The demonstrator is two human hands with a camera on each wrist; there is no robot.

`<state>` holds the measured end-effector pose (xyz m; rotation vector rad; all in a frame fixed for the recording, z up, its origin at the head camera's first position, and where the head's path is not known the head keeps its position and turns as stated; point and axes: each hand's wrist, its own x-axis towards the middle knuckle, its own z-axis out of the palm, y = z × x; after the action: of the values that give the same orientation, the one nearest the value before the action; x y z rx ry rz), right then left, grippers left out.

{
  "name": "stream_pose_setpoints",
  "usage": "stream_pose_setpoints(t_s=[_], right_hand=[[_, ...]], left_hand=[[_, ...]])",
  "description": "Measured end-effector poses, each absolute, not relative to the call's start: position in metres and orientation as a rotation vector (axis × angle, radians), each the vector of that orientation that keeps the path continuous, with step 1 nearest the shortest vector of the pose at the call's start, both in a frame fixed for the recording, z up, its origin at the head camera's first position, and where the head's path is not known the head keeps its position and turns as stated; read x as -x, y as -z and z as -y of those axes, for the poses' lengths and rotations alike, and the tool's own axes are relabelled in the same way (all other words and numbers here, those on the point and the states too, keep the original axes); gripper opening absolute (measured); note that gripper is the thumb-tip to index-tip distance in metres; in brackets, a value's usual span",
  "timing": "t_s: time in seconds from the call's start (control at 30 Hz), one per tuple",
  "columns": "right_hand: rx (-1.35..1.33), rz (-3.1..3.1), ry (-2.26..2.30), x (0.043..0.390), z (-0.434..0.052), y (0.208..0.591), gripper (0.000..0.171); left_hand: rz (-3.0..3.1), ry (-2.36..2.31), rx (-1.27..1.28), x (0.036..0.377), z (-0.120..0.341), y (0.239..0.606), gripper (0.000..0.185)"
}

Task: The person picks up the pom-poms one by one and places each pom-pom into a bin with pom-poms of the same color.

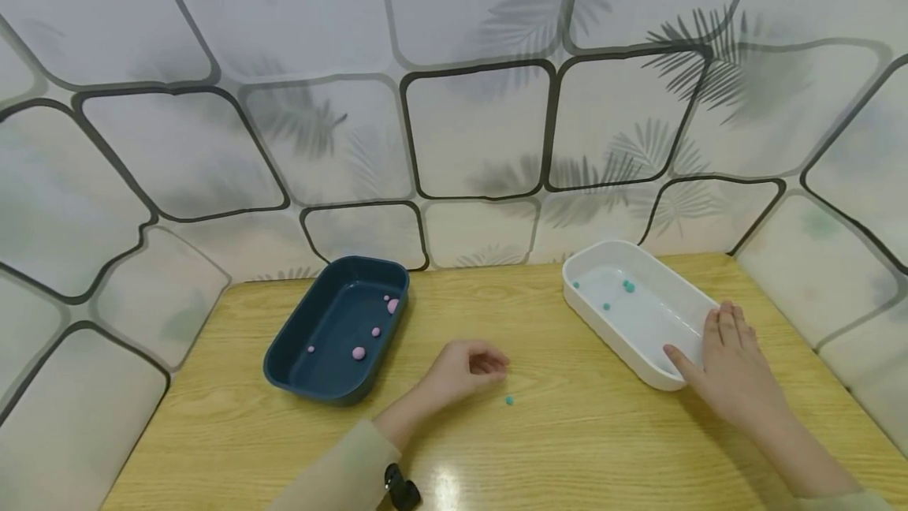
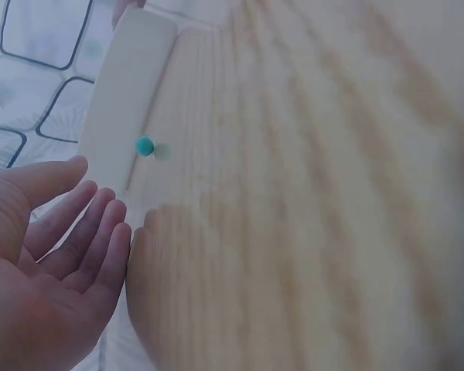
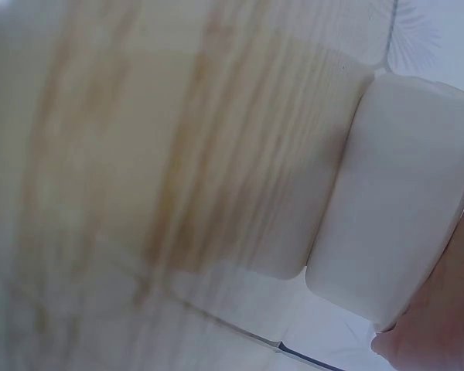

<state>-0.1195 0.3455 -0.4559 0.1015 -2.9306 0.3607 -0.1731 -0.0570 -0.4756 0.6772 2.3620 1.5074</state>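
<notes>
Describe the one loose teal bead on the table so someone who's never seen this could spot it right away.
Start at the wooden table, between the dark blue tray on the left and the white tray on the right. Just in front of the left hand lies a tiny teal bead. It is the only bead on bare wood; every other bead sits inside a tray.

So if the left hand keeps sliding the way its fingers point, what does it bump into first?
Probably the small teal bead lying just ahead of the left hand; past it stands the white tray.

no readable text, labels or numbers
</notes>
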Motion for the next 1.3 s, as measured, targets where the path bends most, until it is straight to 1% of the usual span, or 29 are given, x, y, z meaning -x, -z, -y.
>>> stream_pose_setpoints(t_s=[0.43,0.93,1.3], right_hand=[[-0.071,2.913,-0.363,0.123,-0.335,0.459,0.098],[-0.014,2.918,-0.365,0.127,-0.326,0.461,0.098],[-0.008,2.921,-0.397,0.128,-0.326,0.461,0.098]], left_hand=[[-2.369,-1.395,-0.815,0.171,0.068,0.477,0.018],[-2.532,-1.104,-1.143,0.185,0.07,0.478,0.017],[-2.576,-0.983,-1.117,0.19,0.066,0.482,0.014]])
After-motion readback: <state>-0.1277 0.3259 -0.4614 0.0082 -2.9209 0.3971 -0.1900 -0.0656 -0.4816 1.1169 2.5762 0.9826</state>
